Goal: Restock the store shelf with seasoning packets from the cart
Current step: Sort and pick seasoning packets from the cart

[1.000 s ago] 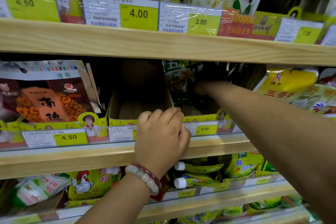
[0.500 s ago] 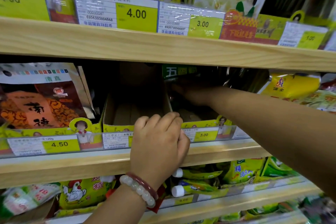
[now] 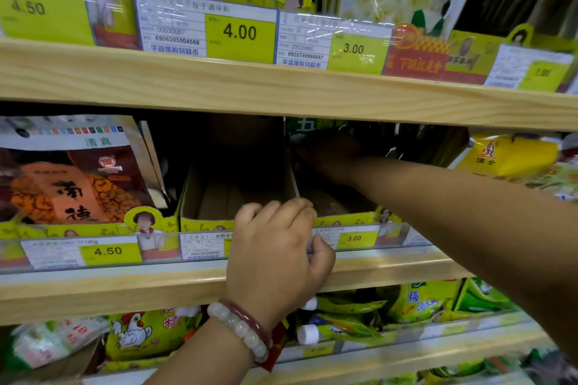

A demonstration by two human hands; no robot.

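Note:
My left hand (image 3: 278, 250), with a bead bracelet at the wrist, curls its fingers over the front lip of a yellow cardboard display box (image 3: 203, 223) on the middle shelf (image 3: 125, 291). That box looks empty inside. My right hand (image 3: 331, 156) reaches deep into the neighbouring box (image 3: 350, 216), against a green-topped seasoning packet (image 3: 312, 126). The hand lies in shadow, so its grip is unclear. The cart is out of view.
Brown and orange packets (image 3: 72, 178) fill the box to the left, and yellow packets (image 3: 506, 156) lie at the right. The upper shelf (image 3: 281, 87) hangs low over my right arm. Price tags (image 3: 106, 251) line the rail. Green and yellow bags (image 3: 422, 303) sit below.
My right hand has drawn left and slightly forward inside the box, now covering the green packet. My left hand has stayed on the box lip.

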